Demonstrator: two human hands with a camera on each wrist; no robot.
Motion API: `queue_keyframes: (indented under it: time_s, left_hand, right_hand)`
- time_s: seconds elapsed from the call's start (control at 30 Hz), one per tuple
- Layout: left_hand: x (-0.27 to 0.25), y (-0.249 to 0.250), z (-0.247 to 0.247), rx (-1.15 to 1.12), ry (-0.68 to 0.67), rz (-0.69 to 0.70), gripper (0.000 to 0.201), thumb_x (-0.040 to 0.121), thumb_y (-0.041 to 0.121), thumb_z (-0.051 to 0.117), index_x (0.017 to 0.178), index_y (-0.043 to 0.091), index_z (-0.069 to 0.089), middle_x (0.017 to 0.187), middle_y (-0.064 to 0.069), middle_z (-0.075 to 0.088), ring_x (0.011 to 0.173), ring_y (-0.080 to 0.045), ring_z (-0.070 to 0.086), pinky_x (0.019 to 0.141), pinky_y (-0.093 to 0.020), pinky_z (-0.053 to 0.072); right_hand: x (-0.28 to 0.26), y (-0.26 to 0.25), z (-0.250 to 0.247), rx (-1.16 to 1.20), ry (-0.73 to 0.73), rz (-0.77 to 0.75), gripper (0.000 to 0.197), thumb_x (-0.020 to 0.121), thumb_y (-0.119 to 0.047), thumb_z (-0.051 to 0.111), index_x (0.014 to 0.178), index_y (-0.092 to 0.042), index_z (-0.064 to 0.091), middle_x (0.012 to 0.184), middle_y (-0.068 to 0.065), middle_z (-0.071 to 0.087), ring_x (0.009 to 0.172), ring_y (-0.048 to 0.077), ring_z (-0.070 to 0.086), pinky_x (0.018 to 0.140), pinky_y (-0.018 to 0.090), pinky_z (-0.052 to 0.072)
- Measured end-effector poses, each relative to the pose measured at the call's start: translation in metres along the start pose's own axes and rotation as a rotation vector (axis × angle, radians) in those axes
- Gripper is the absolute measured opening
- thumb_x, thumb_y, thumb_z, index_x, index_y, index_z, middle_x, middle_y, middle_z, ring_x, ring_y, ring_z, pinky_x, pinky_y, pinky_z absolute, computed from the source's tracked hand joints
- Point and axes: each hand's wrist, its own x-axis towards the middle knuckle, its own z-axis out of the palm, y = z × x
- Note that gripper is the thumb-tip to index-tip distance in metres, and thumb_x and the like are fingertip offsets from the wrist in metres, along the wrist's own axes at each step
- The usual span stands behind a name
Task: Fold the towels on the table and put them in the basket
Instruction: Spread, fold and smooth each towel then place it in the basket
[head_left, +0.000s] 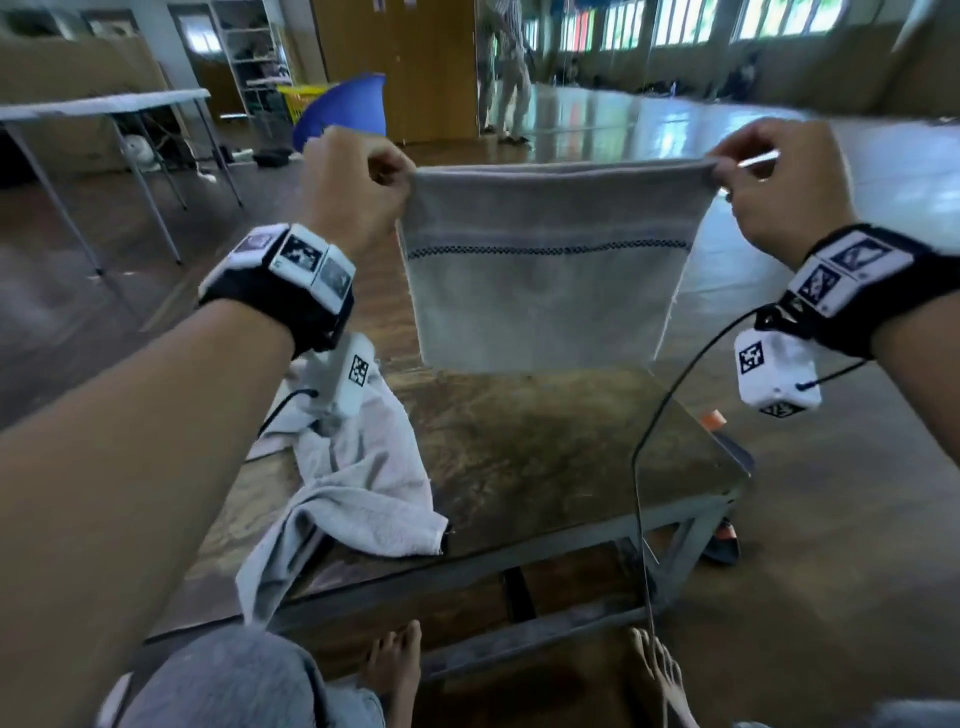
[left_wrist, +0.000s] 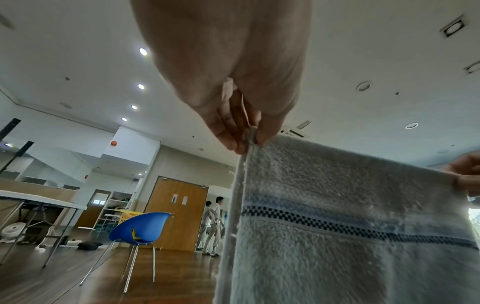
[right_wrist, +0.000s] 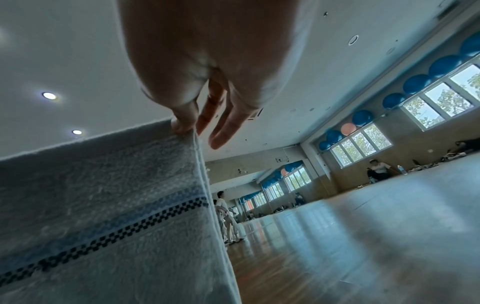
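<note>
Both hands are up at chest height over the low wooden table (head_left: 545, 457), holding a pale grey towel (head_left: 545, 260) stretched out between them so it is hanging flat like a little curtain. Her or his left hand (head_left: 353, 192) is pinching the towel's upper left corner, the fingers curled in tight around the hem; from the left wrist view the fingertips (left_wrist: 228, 142) are squeezing a doubled edge of the cloth. On the other side the right hand (head_left: 779, 187) is nipping the upper right corner between thumb and forefinger, while the remaining fingers (right_wrist: 223, 131) are hanging loose beside the cloth and touching nothing. A dark checked stripe with a blue band is running across the towel, a little above its middle, and its lower edge is hanging just above the far part of the tabletop. A second towel (head_left: 358, 483), white and crumpled, is lying on the table's left side, with one end spilling over the near edge. Behind the left hand a blue chair (head_left: 348, 109) is standing on the wooden floor, and bare feet (head_left: 395, 670) are showing below the table's frame.
</note>
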Motion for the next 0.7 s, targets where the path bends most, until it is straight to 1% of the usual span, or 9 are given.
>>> queue_keyframes:
  time_s: [0.13,0.17,0.23,0.3,0.37,0.43,0.53,0.63,0.7]
  left_hand:
    - [-0.044,-0.002,-0.009,-0.020,-0.135,0.001,0.016,0.082,0.012,0.065,0.090,0.014,0.078,0.080,-0.004,0.073,0.075,-0.016,0.067,0.073,-0.031,0.056]
    - [-0.060,-0.004,-0.007,-0.043,-0.220,-0.012,0.014,0.081,0.009,0.067,0.089,0.013,0.078,0.079,-0.004,0.073,0.072,-0.013,0.065,0.070,-0.025,0.055]
    - [-0.091,-0.009,0.000,-0.092,-0.469,-0.070,0.013,0.081,0.004,0.070,0.087,0.014,0.077,0.076,-0.001,0.073,0.063,-0.003,0.062,0.062,-0.013,0.047]
    - [-0.117,-0.018,0.012,-0.076,-0.733,-0.165,0.012,0.082,0.006,0.073,0.087,0.016,0.078,0.074,0.003,0.072,0.056,0.005,0.060,0.059,-0.010,0.044]
    - [-0.136,-0.029,0.025,-0.036,-0.989,-0.268,0.012,0.083,0.007,0.074,0.094,0.011,0.078,0.080,-0.001,0.074,0.062,0.000,0.062,0.061,-0.015,0.047]
    - [-0.150,-0.038,0.038,-0.093,-1.198,-0.407,0.017,0.085,0.003,0.072,0.101,0.002,0.075,0.084,-0.010,0.074,0.068,-0.013,0.066,0.063,-0.020,0.053]
    - [-0.156,-0.050,0.057,-0.127,-1.210,-0.504,0.013,0.086,0.003,0.071,0.098,0.004,0.075,0.083,-0.012,0.075,0.071,-0.019,0.071,0.070,-0.028,0.058]
    - [-0.151,-0.067,0.077,-0.091,-1.034,-0.486,0.011,0.087,0.006,0.068,0.093,0.006,0.076,0.073,-0.004,0.076,0.066,-0.014,0.072,0.076,-0.036,0.059]
    - [-0.148,-0.076,0.092,-0.047,-0.904,-0.462,0.011,0.086,0.009,0.067,0.089,0.008,0.077,0.073,-0.006,0.076,0.068,-0.017,0.072,0.071,-0.036,0.060]
  right_hand:
    - [-0.034,0.016,-0.012,0.046,-0.146,-0.048,0.011,0.092,-0.013,0.067,0.102,-0.011,0.072,0.097,0.007,0.072,0.086,0.013,0.064,0.082,0.012,0.046]
    - [-0.049,0.025,-0.012,0.055,-0.235,-0.032,0.007,0.092,-0.012,0.068,0.099,-0.014,0.072,0.093,0.007,0.071,0.080,0.011,0.063,0.077,0.011,0.045]
    - [-0.082,0.043,-0.011,0.061,-0.432,-0.005,0.013,0.090,-0.009,0.071,0.088,-0.022,0.070,0.085,0.004,0.072,0.074,0.014,0.064,0.074,0.020,0.049]
    - [-0.113,0.061,-0.008,0.070,-0.642,0.029,0.020,0.087,-0.007,0.073,0.086,-0.027,0.071,0.085,0.001,0.076,0.076,0.015,0.071,0.077,0.027,0.056]
    - [-0.139,0.076,-0.003,0.055,-0.851,0.070,0.018,0.085,-0.010,0.076,0.087,-0.027,0.075,0.085,-0.001,0.078,0.075,0.003,0.071,0.076,0.019,0.055]
    - [-0.155,0.089,0.003,0.045,-1.025,0.175,0.010,0.084,-0.015,0.077,0.091,-0.022,0.078,0.085,0.000,0.079,0.076,0.007,0.072,0.070,0.017,0.054]
    - [-0.163,0.103,0.016,0.070,-1.064,0.294,0.009,0.083,-0.013,0.077,0.092,-0.013,0.079,0.083,0.004,0.078,0.073,0.013,0.071,0.065,0.017,0.052]
    - [-0.157,0.107,0.036,0.032,-0.895,0.245,0.005,0.085,-0.012,0.076,0.088,-0.016,0.076,0.083,0.000,0.078,0.073,0.010,0.071,0.067,0.014,0.051]
    - [-0.150,0.109,0.055,-0.009,-0.766,0.217,0.007,0.087,-0.013,0.075,0.092,-0.017,0.075,0.085,-0.003,0.076,0.078,0.011,0.070,0.073,0.019,0.051]
